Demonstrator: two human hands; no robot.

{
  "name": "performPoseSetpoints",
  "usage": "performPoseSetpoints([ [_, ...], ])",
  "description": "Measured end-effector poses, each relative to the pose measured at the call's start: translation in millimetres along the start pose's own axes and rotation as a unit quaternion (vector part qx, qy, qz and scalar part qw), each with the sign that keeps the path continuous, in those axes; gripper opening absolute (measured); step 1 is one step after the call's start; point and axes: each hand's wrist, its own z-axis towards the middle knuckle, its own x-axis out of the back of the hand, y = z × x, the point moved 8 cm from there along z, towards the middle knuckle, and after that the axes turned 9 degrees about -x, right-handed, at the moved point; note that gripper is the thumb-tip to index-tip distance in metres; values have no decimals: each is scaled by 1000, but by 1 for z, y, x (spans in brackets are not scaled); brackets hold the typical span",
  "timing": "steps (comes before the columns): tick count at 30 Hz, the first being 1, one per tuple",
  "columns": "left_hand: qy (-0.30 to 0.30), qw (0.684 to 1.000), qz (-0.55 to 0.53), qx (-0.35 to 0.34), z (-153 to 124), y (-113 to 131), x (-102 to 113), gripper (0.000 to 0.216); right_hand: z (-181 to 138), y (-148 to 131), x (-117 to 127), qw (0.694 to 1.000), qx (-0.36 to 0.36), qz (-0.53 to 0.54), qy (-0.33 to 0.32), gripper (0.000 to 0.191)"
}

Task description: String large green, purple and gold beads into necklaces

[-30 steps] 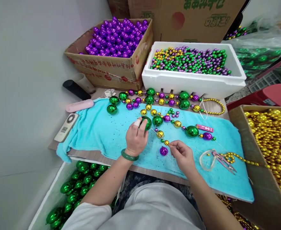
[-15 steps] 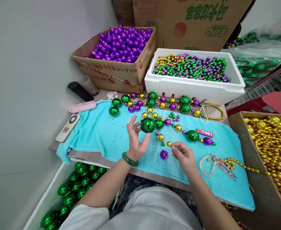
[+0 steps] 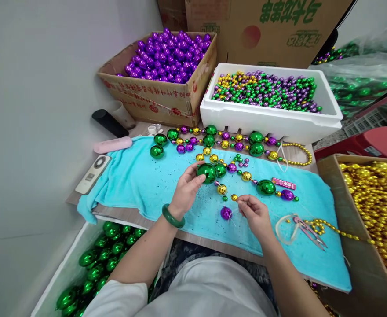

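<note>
My left hand (image 3: 187, 187) is closed round a large green bead (image 3: 207, 173), thumb in front and fingers behind. Another green bead (image 3: 220, 170) lies just beyond it. My right hand (image 3: 253, 213) pinches a small gold bead (image 3: 234, 197) between thumb and fingertips. Between the hands hang a gold bead (image 3: 221, 189), a little green bead (image 3: 224, 198) and a purple bead (image 3: 226, 213), with pale string ends beside the purple one. A strung row with a large green bead (image 3: 266, 187) stretches right across the blue towel (image 3: 130, 176).
Behind stand a carton of purple beads (image 3: 147, 99) and a white foam box (image 3: 269, 116) of small mixed beads. Pink pliers (image 3: 310, 232) lie at right, near a carton of gold beads (image 3: 352, 220). Green beads (image 3: 104, 255) fill a bin below left.
My left hand has gone from open fingers beside the large green bead to a grip on it. My right hand keeps its pinch on the small gold bead.
</note>
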Motion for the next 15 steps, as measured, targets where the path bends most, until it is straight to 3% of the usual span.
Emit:
performPoseSetpoints([
  [3, -43, 998, 37, 26, -7, -9, -11, 44, -2, -1, -9, 1000, -10, 24, -16, 27],
  [6, -150, 979, 117, 71, -15, -19, -28, 55, -2, 0, -17, 997, -29, 61, -33, 29],
  [9, -234, 951, 196, 57, -7, -16, -32, 61, -1, 2, -13, 995, -34, 92, -23, 30],
  [13, -212, 922, 321, -41, 45, -5, -21, 33, -1, 7, -2, 991, -26, 130, -11, 30],
  [15, -197, 883, 412, -111, 76, -6, -27, 23, -2, 10, 1, 989, -27, 144, -20, 31],
])
